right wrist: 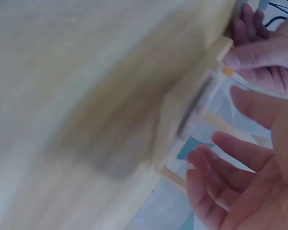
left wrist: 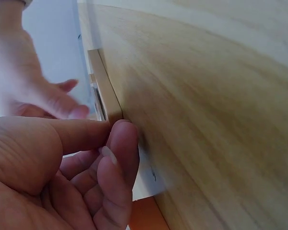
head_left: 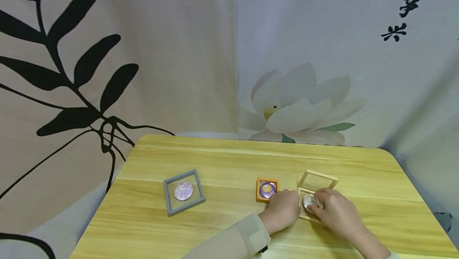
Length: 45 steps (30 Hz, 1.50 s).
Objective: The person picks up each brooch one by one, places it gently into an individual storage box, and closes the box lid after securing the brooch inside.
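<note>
A light wood-coloured display frame stands open on the table at the right, its lid tilted up at the back. Inside its base lies a round silvery, glittery badge. My left hand pinches the frame's near left side between thumb and fingers, as the left wrist view shows at the corner of the frame. Over the frame's right side is my right hand, fingers loosely bent beside the badge. In the right wrist view its thumb and fingers are spread apart, near the frame, gripping nothing.
Just left of my left hand, a small orange frame holds a purple badge with a yellow figure. Farther left lies a grey frame with a pinkish, shiny disc. A printed curtain hangs behind the wooden table.
</note>
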Motion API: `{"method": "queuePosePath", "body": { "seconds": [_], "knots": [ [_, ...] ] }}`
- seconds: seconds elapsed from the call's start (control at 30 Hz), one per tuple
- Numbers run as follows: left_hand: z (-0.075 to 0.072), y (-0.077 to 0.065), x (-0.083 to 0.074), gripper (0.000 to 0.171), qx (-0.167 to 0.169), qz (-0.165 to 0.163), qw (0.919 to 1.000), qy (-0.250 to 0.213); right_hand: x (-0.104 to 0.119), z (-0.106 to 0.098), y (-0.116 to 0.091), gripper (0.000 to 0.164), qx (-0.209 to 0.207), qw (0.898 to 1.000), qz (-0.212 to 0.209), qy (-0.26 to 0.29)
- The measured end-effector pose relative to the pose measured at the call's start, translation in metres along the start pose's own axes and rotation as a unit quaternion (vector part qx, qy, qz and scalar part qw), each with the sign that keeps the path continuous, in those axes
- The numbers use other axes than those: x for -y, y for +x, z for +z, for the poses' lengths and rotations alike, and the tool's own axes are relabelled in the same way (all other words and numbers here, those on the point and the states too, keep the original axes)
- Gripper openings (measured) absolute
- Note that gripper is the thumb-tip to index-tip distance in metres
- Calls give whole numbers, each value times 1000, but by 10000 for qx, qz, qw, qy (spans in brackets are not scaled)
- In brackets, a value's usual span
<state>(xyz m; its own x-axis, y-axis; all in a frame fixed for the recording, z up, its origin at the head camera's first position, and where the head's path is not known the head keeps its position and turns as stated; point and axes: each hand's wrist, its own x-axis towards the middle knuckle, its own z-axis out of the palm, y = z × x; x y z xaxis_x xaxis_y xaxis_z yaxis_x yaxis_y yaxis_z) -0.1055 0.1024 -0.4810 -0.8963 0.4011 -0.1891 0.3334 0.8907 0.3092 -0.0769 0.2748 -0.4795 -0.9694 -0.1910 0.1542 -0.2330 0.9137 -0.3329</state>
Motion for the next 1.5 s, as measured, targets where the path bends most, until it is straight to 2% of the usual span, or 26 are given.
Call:
{"method": "queuePosePath", "body": {
  "seconds": [0.23,0.33,0.47,0.57,0.8,0.97,1.23,1.5],
  "knots": [
    [0,0,0,35,71,24,9999,-145,0,-32,2,19,-215,9987,397,236],
    [0,1,0,37,85,50,9998,-174,-2,-44,1,10,-648,9961,496,338],
    [-1,-1,0,36,81,-6,9998,-159,-7,-55,2,4,-1317,9898,420,355],
    [-1,-1,0,35,106,-46,9998,-165,-14,-58,5,5,-1548,9866,390,320],
    [-1,0,-1,33,172,-144,9996,-147,-27,-57,13,15,-1383,9880,574,383],
    [-1,0,-1,35,190,-142,9996,-133,-33,-50,16,20,-1037,9912,727,398],
    [-1,0,1,37,116,-104,9998,-153,-36,-44,14,22,-889,9916,827,450],
    [0,1,0,37,191,-187,9996,-117,-34,-45,11,22,-727,9917,887,581]
  ]
}}
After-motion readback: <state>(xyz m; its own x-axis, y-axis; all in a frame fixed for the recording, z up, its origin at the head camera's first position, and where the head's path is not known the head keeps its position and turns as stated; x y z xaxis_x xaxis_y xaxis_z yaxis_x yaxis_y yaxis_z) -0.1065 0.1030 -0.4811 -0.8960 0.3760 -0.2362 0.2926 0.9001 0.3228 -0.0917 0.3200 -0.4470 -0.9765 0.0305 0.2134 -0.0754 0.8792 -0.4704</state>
